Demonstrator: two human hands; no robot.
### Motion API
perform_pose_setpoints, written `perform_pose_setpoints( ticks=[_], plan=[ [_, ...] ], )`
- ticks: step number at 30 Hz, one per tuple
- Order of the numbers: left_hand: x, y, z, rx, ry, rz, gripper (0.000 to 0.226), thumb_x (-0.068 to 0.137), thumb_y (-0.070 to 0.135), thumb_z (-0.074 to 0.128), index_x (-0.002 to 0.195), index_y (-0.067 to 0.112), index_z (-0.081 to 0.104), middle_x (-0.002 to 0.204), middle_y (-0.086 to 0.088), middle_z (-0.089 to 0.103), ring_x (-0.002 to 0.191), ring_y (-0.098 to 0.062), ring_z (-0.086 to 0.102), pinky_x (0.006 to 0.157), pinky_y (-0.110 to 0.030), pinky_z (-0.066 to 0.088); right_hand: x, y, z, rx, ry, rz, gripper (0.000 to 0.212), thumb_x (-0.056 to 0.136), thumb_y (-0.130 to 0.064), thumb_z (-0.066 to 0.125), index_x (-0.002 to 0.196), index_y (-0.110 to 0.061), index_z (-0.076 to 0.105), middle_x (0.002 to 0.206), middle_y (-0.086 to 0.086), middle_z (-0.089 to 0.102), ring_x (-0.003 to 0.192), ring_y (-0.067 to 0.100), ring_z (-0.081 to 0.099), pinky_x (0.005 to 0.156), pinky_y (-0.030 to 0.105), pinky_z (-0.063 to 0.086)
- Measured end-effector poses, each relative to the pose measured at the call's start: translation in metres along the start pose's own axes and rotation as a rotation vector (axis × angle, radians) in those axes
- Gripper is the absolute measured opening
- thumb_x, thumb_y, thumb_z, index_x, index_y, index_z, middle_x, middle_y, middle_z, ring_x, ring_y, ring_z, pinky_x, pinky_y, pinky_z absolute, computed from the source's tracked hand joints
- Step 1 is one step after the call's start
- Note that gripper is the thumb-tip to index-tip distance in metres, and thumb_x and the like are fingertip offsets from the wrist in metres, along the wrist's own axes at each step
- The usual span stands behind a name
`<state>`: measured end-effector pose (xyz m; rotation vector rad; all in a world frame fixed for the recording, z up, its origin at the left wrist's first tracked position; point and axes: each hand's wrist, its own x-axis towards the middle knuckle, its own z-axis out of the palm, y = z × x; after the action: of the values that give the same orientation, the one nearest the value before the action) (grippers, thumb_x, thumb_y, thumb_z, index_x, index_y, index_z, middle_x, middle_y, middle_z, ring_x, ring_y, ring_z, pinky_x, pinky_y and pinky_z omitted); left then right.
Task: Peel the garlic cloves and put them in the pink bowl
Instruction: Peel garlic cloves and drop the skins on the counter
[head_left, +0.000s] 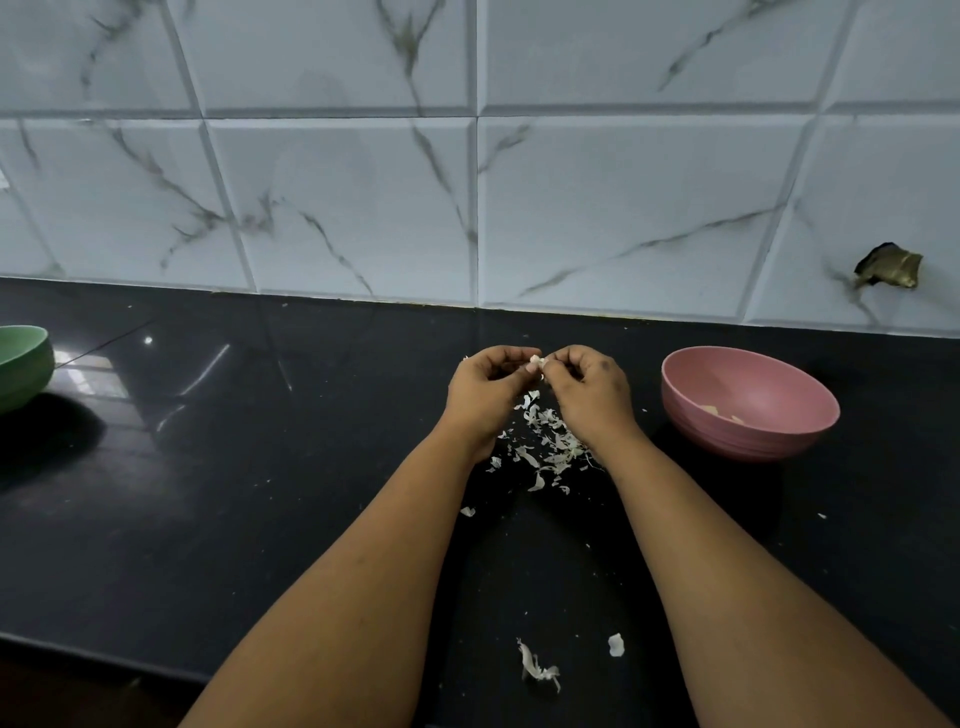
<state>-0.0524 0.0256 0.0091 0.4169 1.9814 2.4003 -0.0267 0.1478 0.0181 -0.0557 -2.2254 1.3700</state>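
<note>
Pink bowl (779, 431) holds few peeled cloves (722, 413); green bowl (23, 364) far left.

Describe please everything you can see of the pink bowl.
The pink bowl is round, matte and looks like plastic, with faint ridges low on its outer wall. It stands upright on the black countertop, to the right of the right hand, and neither hand touches it. Inside lie a few pale pieces, likely peeled garlic cloves.
</note>
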Motion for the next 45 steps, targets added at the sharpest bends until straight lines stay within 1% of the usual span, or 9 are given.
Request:
perform_pose_setpoints(
  ticks=[3,8,11,15,17,23,29,35,45],
  plan=[
    [-0.0005,0.0016,0.0008,-0.114,-0.02,-0.048,0.011,0.092,0.0,0.062,0.097,0.006,0.07,0.095,-0.015,0.071,0.09,-0.021,0.068,0.086,-0.03,0.056,0.0015,0.0012,0.0028,0.063,-0.005,0.055,0.018,0.092,-0.025,0.058,0.081,-0.012,0.067,0.077,0.004,0.066,0.073,0.019,0.06,0.068,0.032,0.049],
    [0.0015,0.0037,0.0001,-0.219,-0.007,-0.082,0.019,0.096,-0.003,0.055,0.097,0.008,0.07,0.092,-0.004,0.068,0.075,-0.009,0.062,0.074,-0.017,0.054,0.0038,-0.0012,-0.0007,0.214,0.033,0.142,0.031,0.093,-0.014,0.046,0.063,-0.014,0.055,0.061,0.001,0.055,0.061,0.014,0.05,0.062,0.032,0.041],
    [0.0022,0.0033,-0.0001,-0.235,-0.008,-0.08,0.02,0.096,-0.003,0.053,0.098,0.009,0.07,0.093,-0.003,0.067,0.076,-0.009,0.061,0.075,-0.016,0.054,0.0035,0.0024,-0.003,0.118,0.052,0.106,0.041,0.095,-0.025,0.05,0.058,-0.008,0.055,0.057,0.007,0.056,0.058,0.016,0.051,0.062,0.035,0.043],
    [0.0026,0.0028,-0.0004,-0.229,-0.008,-0.07,0.02,0.096,-0.003,0.053,0.099,0.008,0.069,0.089,-0.004,0.067,0.076,-0.009,0.06,0.074,-0.016,0.053,0.0003,0.0066,-0.0042,-0.041,0.072,-0.015,0.005,0.078,-0.019,0.074,0.076,-0.017,0.069,0.074,-0.007,0.067,0.059,0.003,0.06,0.062,0.025,0.051],
    [0.0027,0.0023,0.0001,-0.206,-0.009,-0.06,0.019,0.096,-0.003,0.054,0.099,0.008,0.07,0.088,-0.004,0.068,0.078,-0.01,0.061,0.075,-0.017,0.053,-0.0007,0.0054,-0.0048,0.024,0.078,-0.014,0.02,0.076,-0.012,0.074,0.094,-0.022,0.073,0.091,-0.009,0.07,0.069,0.0,0.064,0.067,0.019,0.053],
    [0.0015,-0.0008,0.0028,-0.123,-0.034,-0.039,0.014,0.093,0.0,0.061,0.1,0.007,0.071,0.099,-0.014,0.072,0.101,-0.023,0.067,0.099,-0.037,0.052,-0.0014,-0.0015,-0.0055,0.041,0.109,-0.07,0.008,0.08,-0.024,0.076,0.076,-0.017,0.076,0.068,-0.007,0.071,0.063,0.001,0.066,0.06,0.014,0.052],
    [0.0024,-0.0025,0.001,-0.03,-0.036,-0.006,0.016,0.094,0.003,0.061,0.105,0.008,0.072,0.105,-0.016,0.073,0.104,-0.024,0.068,0.096,-0.035,0.053,-0.0001,0.0029,-0.0048,-0.046,0.101,-0.072,0.009,0.082,-0.023,0.073,0.077,-0.017,0.076,0.065,-0.014,0.065,0.059,-0.003,0.059,0.055,0.006,0.042],
    [0.0042,-0.003,0.0012,0.047,-0.012,-0.003,0.017,0.095,0.003,0.06,0.108,0.005,0.071,0.104,-0.012,0.074,0.103,-0.022,0.07,0.094,-0.034,0.055,-0.0005,0.0016,-0.0033,-0.031,0.085,-0.063,0.01,0.084,-0.023,0.071,0.075,-0.021,0.075,0.065,-0.013,0.066,0.062,0.001,0.06,0.061,0.016,0.048],
    [0.0011,-0.0016,0.0023,0.367,0.02,0.158,0.019,0.091,0.007,0.067,0.11,0.009,0.072,0.102,-0.005,0.074,0.096,-0.014,0.07,0.091,-0.032,0.057,0.0006,0.002,-0.0066,-0.074,0.063,-0.08,0.009,0.082,-0.019,0.071,0.075,-0.016,0.075,0.058,-0.014,0.061,0.052,-0.009,0.054,0.05,0.004,0.038]
  ],
)
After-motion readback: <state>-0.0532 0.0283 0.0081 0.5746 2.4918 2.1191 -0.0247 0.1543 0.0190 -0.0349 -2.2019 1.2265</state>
